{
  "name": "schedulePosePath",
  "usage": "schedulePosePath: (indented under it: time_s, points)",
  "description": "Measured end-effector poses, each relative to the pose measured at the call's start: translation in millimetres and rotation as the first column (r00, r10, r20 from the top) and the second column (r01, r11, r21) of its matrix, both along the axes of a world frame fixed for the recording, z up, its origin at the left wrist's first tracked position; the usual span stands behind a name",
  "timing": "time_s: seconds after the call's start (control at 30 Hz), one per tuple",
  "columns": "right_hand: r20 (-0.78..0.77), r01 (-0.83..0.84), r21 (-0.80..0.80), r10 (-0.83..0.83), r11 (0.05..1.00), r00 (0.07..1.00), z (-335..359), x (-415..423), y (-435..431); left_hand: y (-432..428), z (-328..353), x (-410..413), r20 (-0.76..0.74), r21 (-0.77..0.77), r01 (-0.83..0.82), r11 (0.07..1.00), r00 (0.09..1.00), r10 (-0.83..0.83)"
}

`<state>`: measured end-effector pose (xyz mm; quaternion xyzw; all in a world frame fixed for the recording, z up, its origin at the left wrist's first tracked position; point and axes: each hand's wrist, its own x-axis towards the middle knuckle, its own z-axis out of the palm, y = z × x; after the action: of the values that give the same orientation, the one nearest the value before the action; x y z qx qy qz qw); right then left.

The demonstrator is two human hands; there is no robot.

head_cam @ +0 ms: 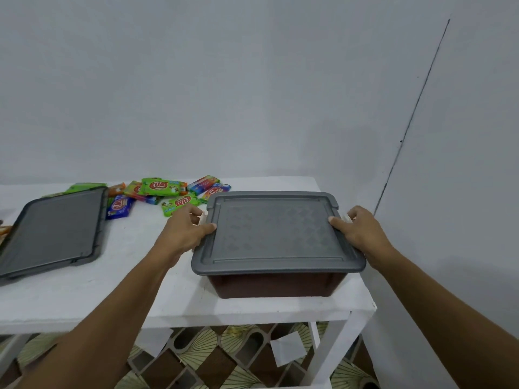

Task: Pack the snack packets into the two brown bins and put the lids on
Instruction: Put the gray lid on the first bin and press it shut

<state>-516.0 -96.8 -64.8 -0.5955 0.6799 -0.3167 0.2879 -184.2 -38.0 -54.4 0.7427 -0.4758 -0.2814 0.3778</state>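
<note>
so here's where i'm at: the brown bin [276, 284] sits at the right end of the white table [118, 293], close to the front edge, and the grey lid [275, 228] lies flat on top of it, covering the whole opening. my left hand [185, 228] holds the lid's left edge, thumb on top and fingers curled down round the side, and my right hand [356, 231] grips the right edge the same way. i'd say i'm pressing it down to seat it, though i honestly can't tell if it has clicked on all the way round. i can't see inside either, so no clue how many packets went in this one. what's clearly left: a loose pile of snack packets [164, 193], green and blue and a few striped ones, lies at the back of the table just left of the bin, not packed yet. the other lid [53, 228] is over at the left end, tilted, with its far edge touching a couple of those packets. whether the second bin is under it i can't make out, it runs off the edge of the view. so roughly halfway by my guess: one bin closed or nearly closed, then the rest of the packets and that second lid to go.
</note>
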Motion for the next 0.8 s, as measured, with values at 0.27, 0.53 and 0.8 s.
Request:
schedulePosePath:
  time_s: [0.27,0.53,0.8]
  points:
    - [-0.265,-0.091,-0.242,0.024,0.966,0.964,-3.3,2.0,4.1,9.0,-7.7,-7.0,0.236,-0.182,0.106,0.978,0.970,-0.061]
    - [-0.341,-0.154,-0.181,0.085,0.971,0.936,15.9,0.6,-17.0,-12.8,-0.4,11.0,0.001,-0.024,0.101,0.995,0.995,-0.101]
    - [-0.602,-0.522,-0.106,0.364,0.846,0.711,23.9,64.7,-45.6,-69.7,-2.9,41.2,0.183,-0.154,0.233,0.960,0.962,-0.204]
